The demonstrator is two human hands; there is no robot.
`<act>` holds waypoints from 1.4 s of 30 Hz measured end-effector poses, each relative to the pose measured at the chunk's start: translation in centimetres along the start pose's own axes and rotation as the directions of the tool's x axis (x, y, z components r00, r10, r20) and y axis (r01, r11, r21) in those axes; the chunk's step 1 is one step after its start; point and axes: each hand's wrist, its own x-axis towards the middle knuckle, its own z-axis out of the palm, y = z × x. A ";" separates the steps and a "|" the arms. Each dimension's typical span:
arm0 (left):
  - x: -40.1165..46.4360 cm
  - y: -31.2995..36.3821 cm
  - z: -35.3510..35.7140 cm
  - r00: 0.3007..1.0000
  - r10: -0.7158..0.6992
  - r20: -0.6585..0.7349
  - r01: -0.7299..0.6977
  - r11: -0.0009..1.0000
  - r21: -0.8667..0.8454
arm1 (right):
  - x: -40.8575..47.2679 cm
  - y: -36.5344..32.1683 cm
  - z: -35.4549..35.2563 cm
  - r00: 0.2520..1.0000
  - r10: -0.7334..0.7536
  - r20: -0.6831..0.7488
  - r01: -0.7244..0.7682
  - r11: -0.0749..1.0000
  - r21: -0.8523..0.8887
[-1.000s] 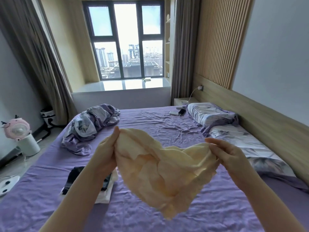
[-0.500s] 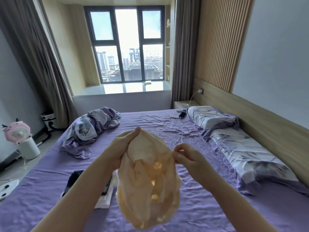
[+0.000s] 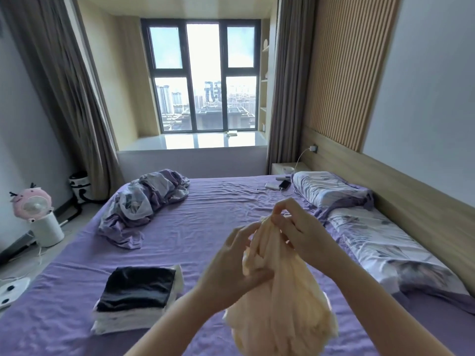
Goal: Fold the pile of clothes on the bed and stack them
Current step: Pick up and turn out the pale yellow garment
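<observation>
Cream garment [image 3: 280, 304] is bunched up and hanging in the air over the purple bed [image 3: 205, 222], down around 5 o'clock in the view. Right hand [image 3: 300, 232] has its fingers [image 3: 279, 211] pinched together on the top edge of the fabric. Left hand [image 3: 231, 268] sits just beside it at about 9 o'clock from the cloth, thumb pressed into the bunch, the other fingers loosely spread up near the top. Folded stack [image 3: 136, 296], black on top of white, lies on the bed at 7 o'clock. A crumpled purple blanket [image 3: 144, 201] is at 10 o'clock, 2 pillows [image 3: 359, 222] along 3 o'clock.
</observation>
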 end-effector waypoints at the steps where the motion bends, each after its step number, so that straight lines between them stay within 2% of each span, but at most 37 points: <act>1: 0.3 0.1 0.5 0.999 -0.005 -0.042 0.004 1.000 -0.014 | -0.1 0.3 -0.3 1.000 0.006 -0.024 -0.007 1.000 -0.013; 4: 2.0 0.7 0.7 0.992 -0.071 -0.103 0.056 0.988 -0.142 | -0.7 0.7 -1.7 0.991 -0.003 -0.130 -0.006 0.998 -0.068; 8: 4.1 2.1 0.3 0.982 -0.177 0.066 0.189 0.910 -0.369 | -2.0 1.5 -3.5 0.968 -0.022 -0.251 -0.008 0.993 -0.115; 11: 5.3 2.8 0.1 0.963 -0.261 0.067 0.259 0.826 -0.501 | -3.1 2.6 -4.1 0.951 -0.071 -0.300 -0.023 0.954 -0.298; 14: 6.6 2.8 -0.3 0.910 -0.408 0.069 0.360 0.698 -0.619 | -4.1 3.3 -4.9 0.886 -0.159 -0.435 -0.051 0.900 -0.432; 16: 7.2 2.7 -0.1 0.883 -0.466 0.053 0.399 0.685 -0.610 | -4.8 2.8 -4.2 0.834 -0.179 -0.522 -0.022 0.934 -0.356; 18: 7.7 2.8 0.3 0.873 -0.477 0.101 0.405 0.593 -0.696 | -5.8 2.4 -1.8 0.874 -0.160 -0.459 0.069 0.976 -0.208; 20: 8.2 3.0 0.6 0.866 -0.467 0.177 0.396 0.425 -0.814 | -7.2 2.2 1.1 0.952 -0.189 -0.242 0.156 0.977 -0.148; 21: 8.4 3.0 0.5 0.864 -0.461 0.204 0.390 0.354 -0.850 | -7.9 2.4 2.0 0.966 -0.209 -0.153 0.187 0.972 -0.143; 22: 8.5 3.0 0.3 0.861 -0.459 0.220 0.386 0.306 -0.870 | -8.3 2.6 2.4 0.967 -0.224 -0.124 0.207 0.968 -0.143; 23: 8.7 2.8 0.1 0.860 -0.459 0.225 0.380 0.280 -0.881 | -8.2 2.8 2.1 0.960 -0.231 -0.157 0.208 0.966 -0.154; 26: 9.0 2.6 -0.8 0.859 -0.451 0.242 0.395 0.284 -0.874 | -6.4 3.2 0.2 0.858 -0.349 -0.376 0.206 0.906 -0.371; 27: 9.2 2.6 -1.1 0.859 -0.446 0.250 0.401 0.285 -0.870 | -5.6 3.2 -0.3 0.837 -0.375 -0.397 0.205 0.889 -0.408; 29: 9.4 2.6 -1.6 0.857 -0.447 0.256 0.408 0.283 -0.868 | -4.2 3.1 -0.9 0.861 -0.376 -0.342 0.231 0.889 -0.396; 31: 9.7 2.3 -2.1 0.859 -0.449 0.244 0.405 0.305 -0.862 | -3.3 2.8 -1.1 0.910 -0.290 -0.296 0.213 0.940 -0.267; 33: 9.8 1.6 -2.7 0.857 -0.480 0.185 0.389 0.368 -0.845 | -2.5 2.0 -1.2 0.959 -0.090 -0.267 0.100 0.995 0.024; 35: 9.6 0.8 -3.2 0.840 -0.525 0.133 0.391 0.417 -0.821 | -2.0 1.1 -1.5 0.978 0.079 -0.194 -0.013 0.948 0.318; 36: 9.5 0.5 -3.5 0.825 -0.550 0.128 0.403 0.414 -0.816 | -1.9 0.7 -1.6 0.982 0.061 -0.177 0.001 0.945 0.328; 39: 9.1 -0.1 -3.9 0.784 -0.599 0.165 0.438 0.346 -0.830 | -2.7 -0.5 0.4 0.993 -0.087 -0.078 0.092 0.994 0.056; 40: 9.0 -0.1 -4.0 0.782 -0.599 0.174 0.440 0.332 -0.834 | -3.1 -0.8 1.8 0.996 -0.073 -0.042 0.071 0.996 -0.045; 42: 9.1 0.0 -4.2 0.787 -0.595 0.165 0.431 0.338 -0.837 | -3.3 -0.9 4.0 0.995 -0.060 -0.075 0.045 0.982 -0.182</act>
